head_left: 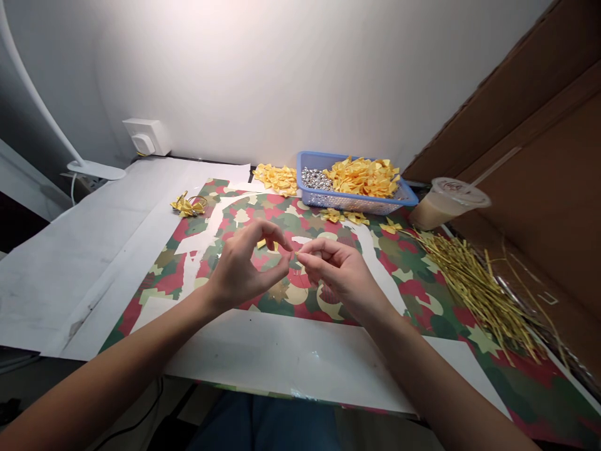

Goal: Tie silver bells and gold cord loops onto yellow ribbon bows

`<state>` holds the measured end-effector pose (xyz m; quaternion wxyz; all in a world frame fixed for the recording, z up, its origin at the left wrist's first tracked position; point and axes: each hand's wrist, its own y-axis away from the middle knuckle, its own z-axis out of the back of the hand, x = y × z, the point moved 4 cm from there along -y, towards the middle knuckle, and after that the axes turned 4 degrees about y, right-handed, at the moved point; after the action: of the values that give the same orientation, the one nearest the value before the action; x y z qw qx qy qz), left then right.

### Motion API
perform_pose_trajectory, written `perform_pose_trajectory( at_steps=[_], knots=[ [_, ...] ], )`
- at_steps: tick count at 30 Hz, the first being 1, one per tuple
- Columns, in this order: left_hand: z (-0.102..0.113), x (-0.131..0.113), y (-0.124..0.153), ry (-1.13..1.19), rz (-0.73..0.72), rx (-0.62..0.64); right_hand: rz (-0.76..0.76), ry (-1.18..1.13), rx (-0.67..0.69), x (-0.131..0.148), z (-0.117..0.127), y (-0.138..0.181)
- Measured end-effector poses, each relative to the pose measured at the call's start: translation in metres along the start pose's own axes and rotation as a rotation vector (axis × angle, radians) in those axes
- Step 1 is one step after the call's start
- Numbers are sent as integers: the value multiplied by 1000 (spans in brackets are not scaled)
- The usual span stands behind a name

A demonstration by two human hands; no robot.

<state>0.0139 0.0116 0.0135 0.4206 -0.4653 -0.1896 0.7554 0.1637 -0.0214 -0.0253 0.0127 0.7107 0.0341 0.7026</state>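
Over the middle of the patterned sheet (pixel 305 219), my two hands meet fingertip to fingertip. My left hand (pixel 246 260) curves into a ring, thumb and index tips almost together at a tiny object too small to name. My right hand (pixel 335 266) pinches thumb against index at the same spot, where a speck of yellow-gold shows between the tips. Behind my left fingers, a yellow ribbon piece (pixel 261 244) is partly hidden; I cannot tell whether it is held or lies on the sheet.
A blue basket (pixel 305 199) at the back contains silver beads (pixel 315 179) and yellow ribbon bows (pixel 364 176). More bows (pixel 276 179) are heaped beside it. Gold twist-tie stems (pixel 474 282) and a lidded cup (pixel 434 207) stand right. Bows with looped stems (pixel 188 204) lie left, near a lamp (pixel 96 169).
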Motion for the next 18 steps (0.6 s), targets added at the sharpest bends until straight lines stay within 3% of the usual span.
perform_pose_trajectory(
  at_steps=[3,9,18],
  knots=[
    [-1,2,-1,79,52,29,-11,-17,1,-2,0,0],
    [-4,10,-4,367,289,105,-16,-119,19,-2,-2,0],
    [-5,13,-3,486,394,121,-12,-157,44,0,-4,0]
  ],
)
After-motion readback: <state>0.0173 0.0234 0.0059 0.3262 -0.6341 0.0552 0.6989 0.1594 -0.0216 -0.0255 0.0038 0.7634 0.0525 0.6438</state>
